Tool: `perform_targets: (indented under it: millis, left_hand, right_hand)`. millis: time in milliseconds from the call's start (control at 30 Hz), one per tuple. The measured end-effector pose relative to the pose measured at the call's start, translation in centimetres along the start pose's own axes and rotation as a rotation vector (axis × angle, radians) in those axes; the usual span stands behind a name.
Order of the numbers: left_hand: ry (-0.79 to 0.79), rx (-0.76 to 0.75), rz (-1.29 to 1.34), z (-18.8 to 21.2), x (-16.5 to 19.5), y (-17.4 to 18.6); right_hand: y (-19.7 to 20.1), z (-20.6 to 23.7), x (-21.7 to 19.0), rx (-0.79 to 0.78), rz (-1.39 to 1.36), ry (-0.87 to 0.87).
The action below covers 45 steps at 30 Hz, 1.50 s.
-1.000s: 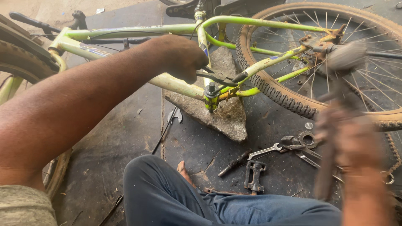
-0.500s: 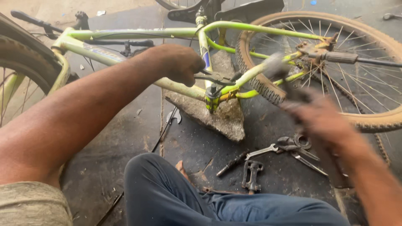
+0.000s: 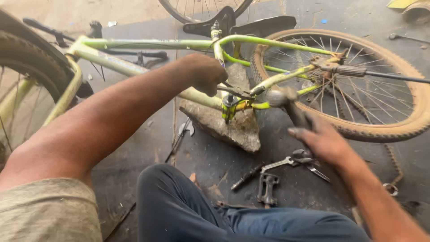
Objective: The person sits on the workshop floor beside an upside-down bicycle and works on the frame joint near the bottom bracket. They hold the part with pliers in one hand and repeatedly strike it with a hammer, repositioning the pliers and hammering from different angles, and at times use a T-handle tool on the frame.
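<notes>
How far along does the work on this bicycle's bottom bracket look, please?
Done: the bicycle lies flat, its bottom bracket propped on a stone. In hand: the left hand steadies a tool there; the right hand swings a hammer. Left: spanners lie unused.

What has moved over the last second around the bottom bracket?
The right hand has swung its hammer down and leftward, from raised by the rear wheel to beside the bottom bracket. The left hand stays gripping the frame there; the stone and floor tools lie unchanged.
</notes>
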<state>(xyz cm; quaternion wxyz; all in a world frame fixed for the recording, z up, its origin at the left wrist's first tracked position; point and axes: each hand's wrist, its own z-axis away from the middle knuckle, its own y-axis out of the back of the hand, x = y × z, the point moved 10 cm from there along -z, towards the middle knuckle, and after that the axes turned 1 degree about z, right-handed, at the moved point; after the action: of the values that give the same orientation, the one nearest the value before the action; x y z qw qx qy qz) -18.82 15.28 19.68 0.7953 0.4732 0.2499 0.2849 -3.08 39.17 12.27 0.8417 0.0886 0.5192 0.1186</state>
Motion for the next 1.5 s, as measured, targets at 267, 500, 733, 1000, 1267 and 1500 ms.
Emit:
perform_targets:
  millis: [267, 500, 733, 1000, 1267, 1500]
  left_hand:
    - [0.013, 0.054, 0.065, 0.3, -0.3, -1.1]
    - [0.182, 0.715, 1.286, 7.5, -2.3, -10.2]
    - [0.261, 1.153, 2.227, 8.9, 0.0, -22.9]
    - [0.124, 1.088, 2.149, 5.6, -0.1, -21.9]
    - [0.033, 1.05, 2.355, 5.0, -0.1, -22.9]
    - [0.086, 0.958, 2.318, 4.6, 1.0, -22.5]
  right_hand:
    - [-2.0, 4.0, 16.1, 0.111, -0.219, -0.126]
    - [-11.4, 6.1, 20.2, 0.009, 0.63, 0.119]
    - [-18.5, 6.6, 19.6, -0.303, 1.072, 0.05]
    - [-12.6, -1.4, -6.2, 0.197, 0.986, 0.634]
    - [-17.9, -10.0, -14.3, -0.159, 1.233, 0.609]
    - [-16.5, -10.6, -13.0, -0.091, 1.24, 0.332]
